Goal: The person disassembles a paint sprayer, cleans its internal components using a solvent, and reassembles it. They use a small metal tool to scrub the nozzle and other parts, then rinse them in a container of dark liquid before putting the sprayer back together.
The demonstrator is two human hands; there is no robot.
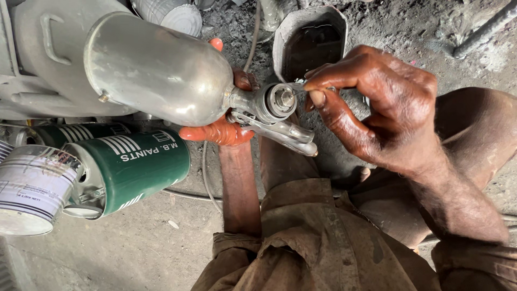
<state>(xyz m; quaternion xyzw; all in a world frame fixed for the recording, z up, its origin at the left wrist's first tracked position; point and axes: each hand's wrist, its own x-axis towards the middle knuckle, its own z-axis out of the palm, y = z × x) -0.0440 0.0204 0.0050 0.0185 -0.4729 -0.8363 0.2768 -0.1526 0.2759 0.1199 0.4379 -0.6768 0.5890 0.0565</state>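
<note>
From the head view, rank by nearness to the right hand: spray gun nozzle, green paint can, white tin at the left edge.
1. Spray gun nozzle: at the right hand's fingertips.
2. Green paint can: lower left, lying on its side.
3. White tin: far left edge.

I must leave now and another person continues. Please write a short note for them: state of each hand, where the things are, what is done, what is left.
Left hand: grips the spray gun under its neck, metal cup pointing left.
Right hand: fingertips pinch a thin wire at the gun's nozzle.
Nearby: green paint can and white can lie on the floor at left; an open container of dark liquid stands behind the gun.
Done: cannot tell from this view.
Left: the wire is still at the nozzle, the gun still in hand.
</note>
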